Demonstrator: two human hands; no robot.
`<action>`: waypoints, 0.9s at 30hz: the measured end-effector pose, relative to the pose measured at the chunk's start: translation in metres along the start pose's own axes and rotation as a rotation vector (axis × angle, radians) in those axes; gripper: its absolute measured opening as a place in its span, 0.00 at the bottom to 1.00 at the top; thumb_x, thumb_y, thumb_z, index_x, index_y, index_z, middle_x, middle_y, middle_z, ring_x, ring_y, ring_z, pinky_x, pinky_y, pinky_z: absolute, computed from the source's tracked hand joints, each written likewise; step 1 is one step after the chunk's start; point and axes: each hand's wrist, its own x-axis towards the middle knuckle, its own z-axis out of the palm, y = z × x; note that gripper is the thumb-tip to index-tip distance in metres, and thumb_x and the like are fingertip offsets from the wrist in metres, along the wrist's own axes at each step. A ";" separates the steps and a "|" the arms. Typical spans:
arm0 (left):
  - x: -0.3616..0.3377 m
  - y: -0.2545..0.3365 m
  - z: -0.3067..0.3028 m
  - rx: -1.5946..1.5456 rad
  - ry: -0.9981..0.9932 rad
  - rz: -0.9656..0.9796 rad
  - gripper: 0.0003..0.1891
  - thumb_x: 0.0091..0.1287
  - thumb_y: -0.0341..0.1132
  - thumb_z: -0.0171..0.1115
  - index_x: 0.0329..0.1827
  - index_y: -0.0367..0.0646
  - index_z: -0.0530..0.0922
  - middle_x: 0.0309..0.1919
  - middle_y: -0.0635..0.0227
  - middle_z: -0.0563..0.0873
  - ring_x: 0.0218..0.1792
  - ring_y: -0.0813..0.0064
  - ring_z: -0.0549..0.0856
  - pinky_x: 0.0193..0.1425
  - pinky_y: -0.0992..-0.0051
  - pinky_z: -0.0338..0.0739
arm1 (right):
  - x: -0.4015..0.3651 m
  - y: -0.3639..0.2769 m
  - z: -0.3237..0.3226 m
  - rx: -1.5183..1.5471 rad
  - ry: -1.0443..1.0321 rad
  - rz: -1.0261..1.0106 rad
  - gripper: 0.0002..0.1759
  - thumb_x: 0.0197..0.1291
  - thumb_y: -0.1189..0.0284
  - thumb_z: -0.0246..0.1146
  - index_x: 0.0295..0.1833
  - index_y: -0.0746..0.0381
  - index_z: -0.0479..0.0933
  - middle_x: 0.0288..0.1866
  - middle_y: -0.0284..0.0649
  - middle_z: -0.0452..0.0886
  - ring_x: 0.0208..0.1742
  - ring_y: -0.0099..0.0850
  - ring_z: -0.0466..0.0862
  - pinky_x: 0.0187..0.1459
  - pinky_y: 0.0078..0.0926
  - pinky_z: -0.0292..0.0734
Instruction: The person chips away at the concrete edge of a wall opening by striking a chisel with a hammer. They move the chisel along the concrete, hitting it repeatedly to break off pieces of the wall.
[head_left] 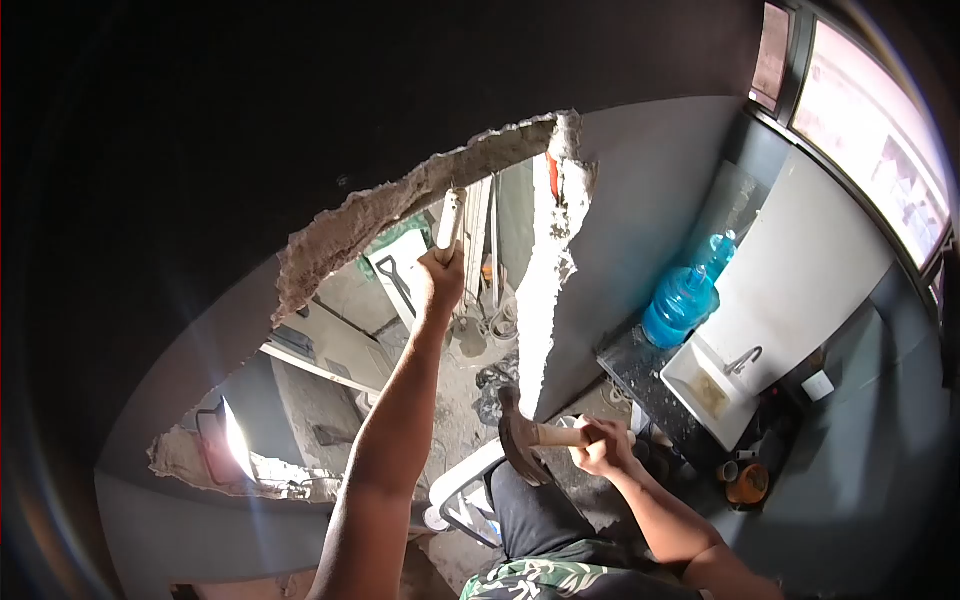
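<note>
My left hand point(442, 272) reaches up through the broken opening, closed around a pale cylindrical bar point(450, 222). The bar's upper end meets the jagged upper edge point(420, 180) of the hole in the wall; whether it has a blade there is hidden. Lower down, my right hand point(603, 447) grips a claw hammer point(522, 440) by its light handle. The hammer's rusty head points left, in front of my dark trouser leg, apart from the bar. A narrow strip of broken wall point(540, 300) stands to the right of the opening.
Blue water jugs point(680, 305) stand on a dark counter point(640, 375) beside a white sink point(708, 390) with a tap. A white-framed ladder or chair point(465, 490) is close to my legs. Rubble and a black bag point(490, 390) lie on the floor past the opening.
</note>
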 end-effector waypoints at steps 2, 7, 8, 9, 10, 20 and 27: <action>0.005 0.000 0.004 -0.001 0.061 0.025 0.16 0.64 0.40 0.66 0.25 0.35 0.81 0.13 0.65 0.78 0.16 0.76 0.76 0.23 0.67 0.71 | 0.023 0.004 0.001 -0.005 0.015 0.042 0.09 0.50 0.75 0.66 0.31 0.56 0.70 0.26 0.34 0.75 0.25 0.39 0.82 0.27 0.35 0.75; 0.017 -0.032 0.042 -0.203 0.111 -0.048 0.18 0.63 0.40 0.64 0.21 0.32 0.79 0.11 0.64 0.77 0.16 0.76 0.75 0.24 0.66 0.70 | 0.119 -0.011 -0.021 -0.080 0.134 0.092 0.09 0.47 0.76 0.66 0.27 0.58 0.71 0.19 0.43 0.74 0.21 0.46 0.80 0.22 0.40 0.73; 0.010 -0.017 0.045 -0.176 0.188 -0.070 0.19 0.63 0.40 0.63 0.21 0.31 0.79 0.12 0.63 0.78 0.16 0.75 0.76 0.23 0.65 0.70 | 0.139 -0.014 -0.025 -0.046 0.170 0.060 0.09 0.44 0.76 0.67 0.26 0.58 0.71 0.19 0.42 0.75 0.21 0.46 0.80 0.22 0.41 0.73; 0.007 -0.004 0.044 -0.163 0.184 -0.161 0.19 0.62 0.41 0.64 0.22 0.31 0.79 0.12 0.62 0.78 0.16 0.75 0.76 0.23 0.65 0.70 | 0.157 -0.014 -0.029 -0.076 0.165 -0.024 0.08 0.44 0.75 0.67 0.29 0.57 0.73 0.19 0.40 0.76 0.19 0.44 0.80 0.21 0.40 0.74; 0.011 -0.019 0.052 -0.211 0.189 -0.129 0.19 0.61 0.41 0.65 0.22 0.31 0.79 0.12 0.62 0.78 0.16 0.75 0.76 0.23 0.64 0.71 | 0.176 -0.015 -0.034 -0.097 0.188 -0.116 0.10 0.43 0.75 0.67 0.34 0.57 0.76 0.18 0.38 0.77 0.19 0.42 0.81 0.21 0.37 0.76; 0.030 -0.059 0.058 -0.214 0.091 -0.189 0.11 0.58 0.36 0.66 0.29 0.39 0.75 0.21 0.69 0.79 0.22 0.81 0.75 0.24 0.72 0.68 | 0.248 0.012 -0.024 -0.198 0.162 -0.384 0.17 0.43 0.73 0.67 0.43 0.59 0.79 0.21 0.39 0.81 0.21 0.41 0.84 0.23 0.38 0.79; 0.012 -0.025 0.036 -0.293 0.019 -0.136 0.12 0.58 0.36 0.67 0.24 0.41 0.73 0.19 0.73 0.74 0.20 0.79 0.72 0.23 0.70 0.66 | 0.256 -0.009 -0.040 -0.344 0.011 -0.209 0.13 0.43 0.74 0.65 0.39 0.63 0.76 0.25 0.44 0.82 0.23 0.46 0.83 0.26 0.44 0.80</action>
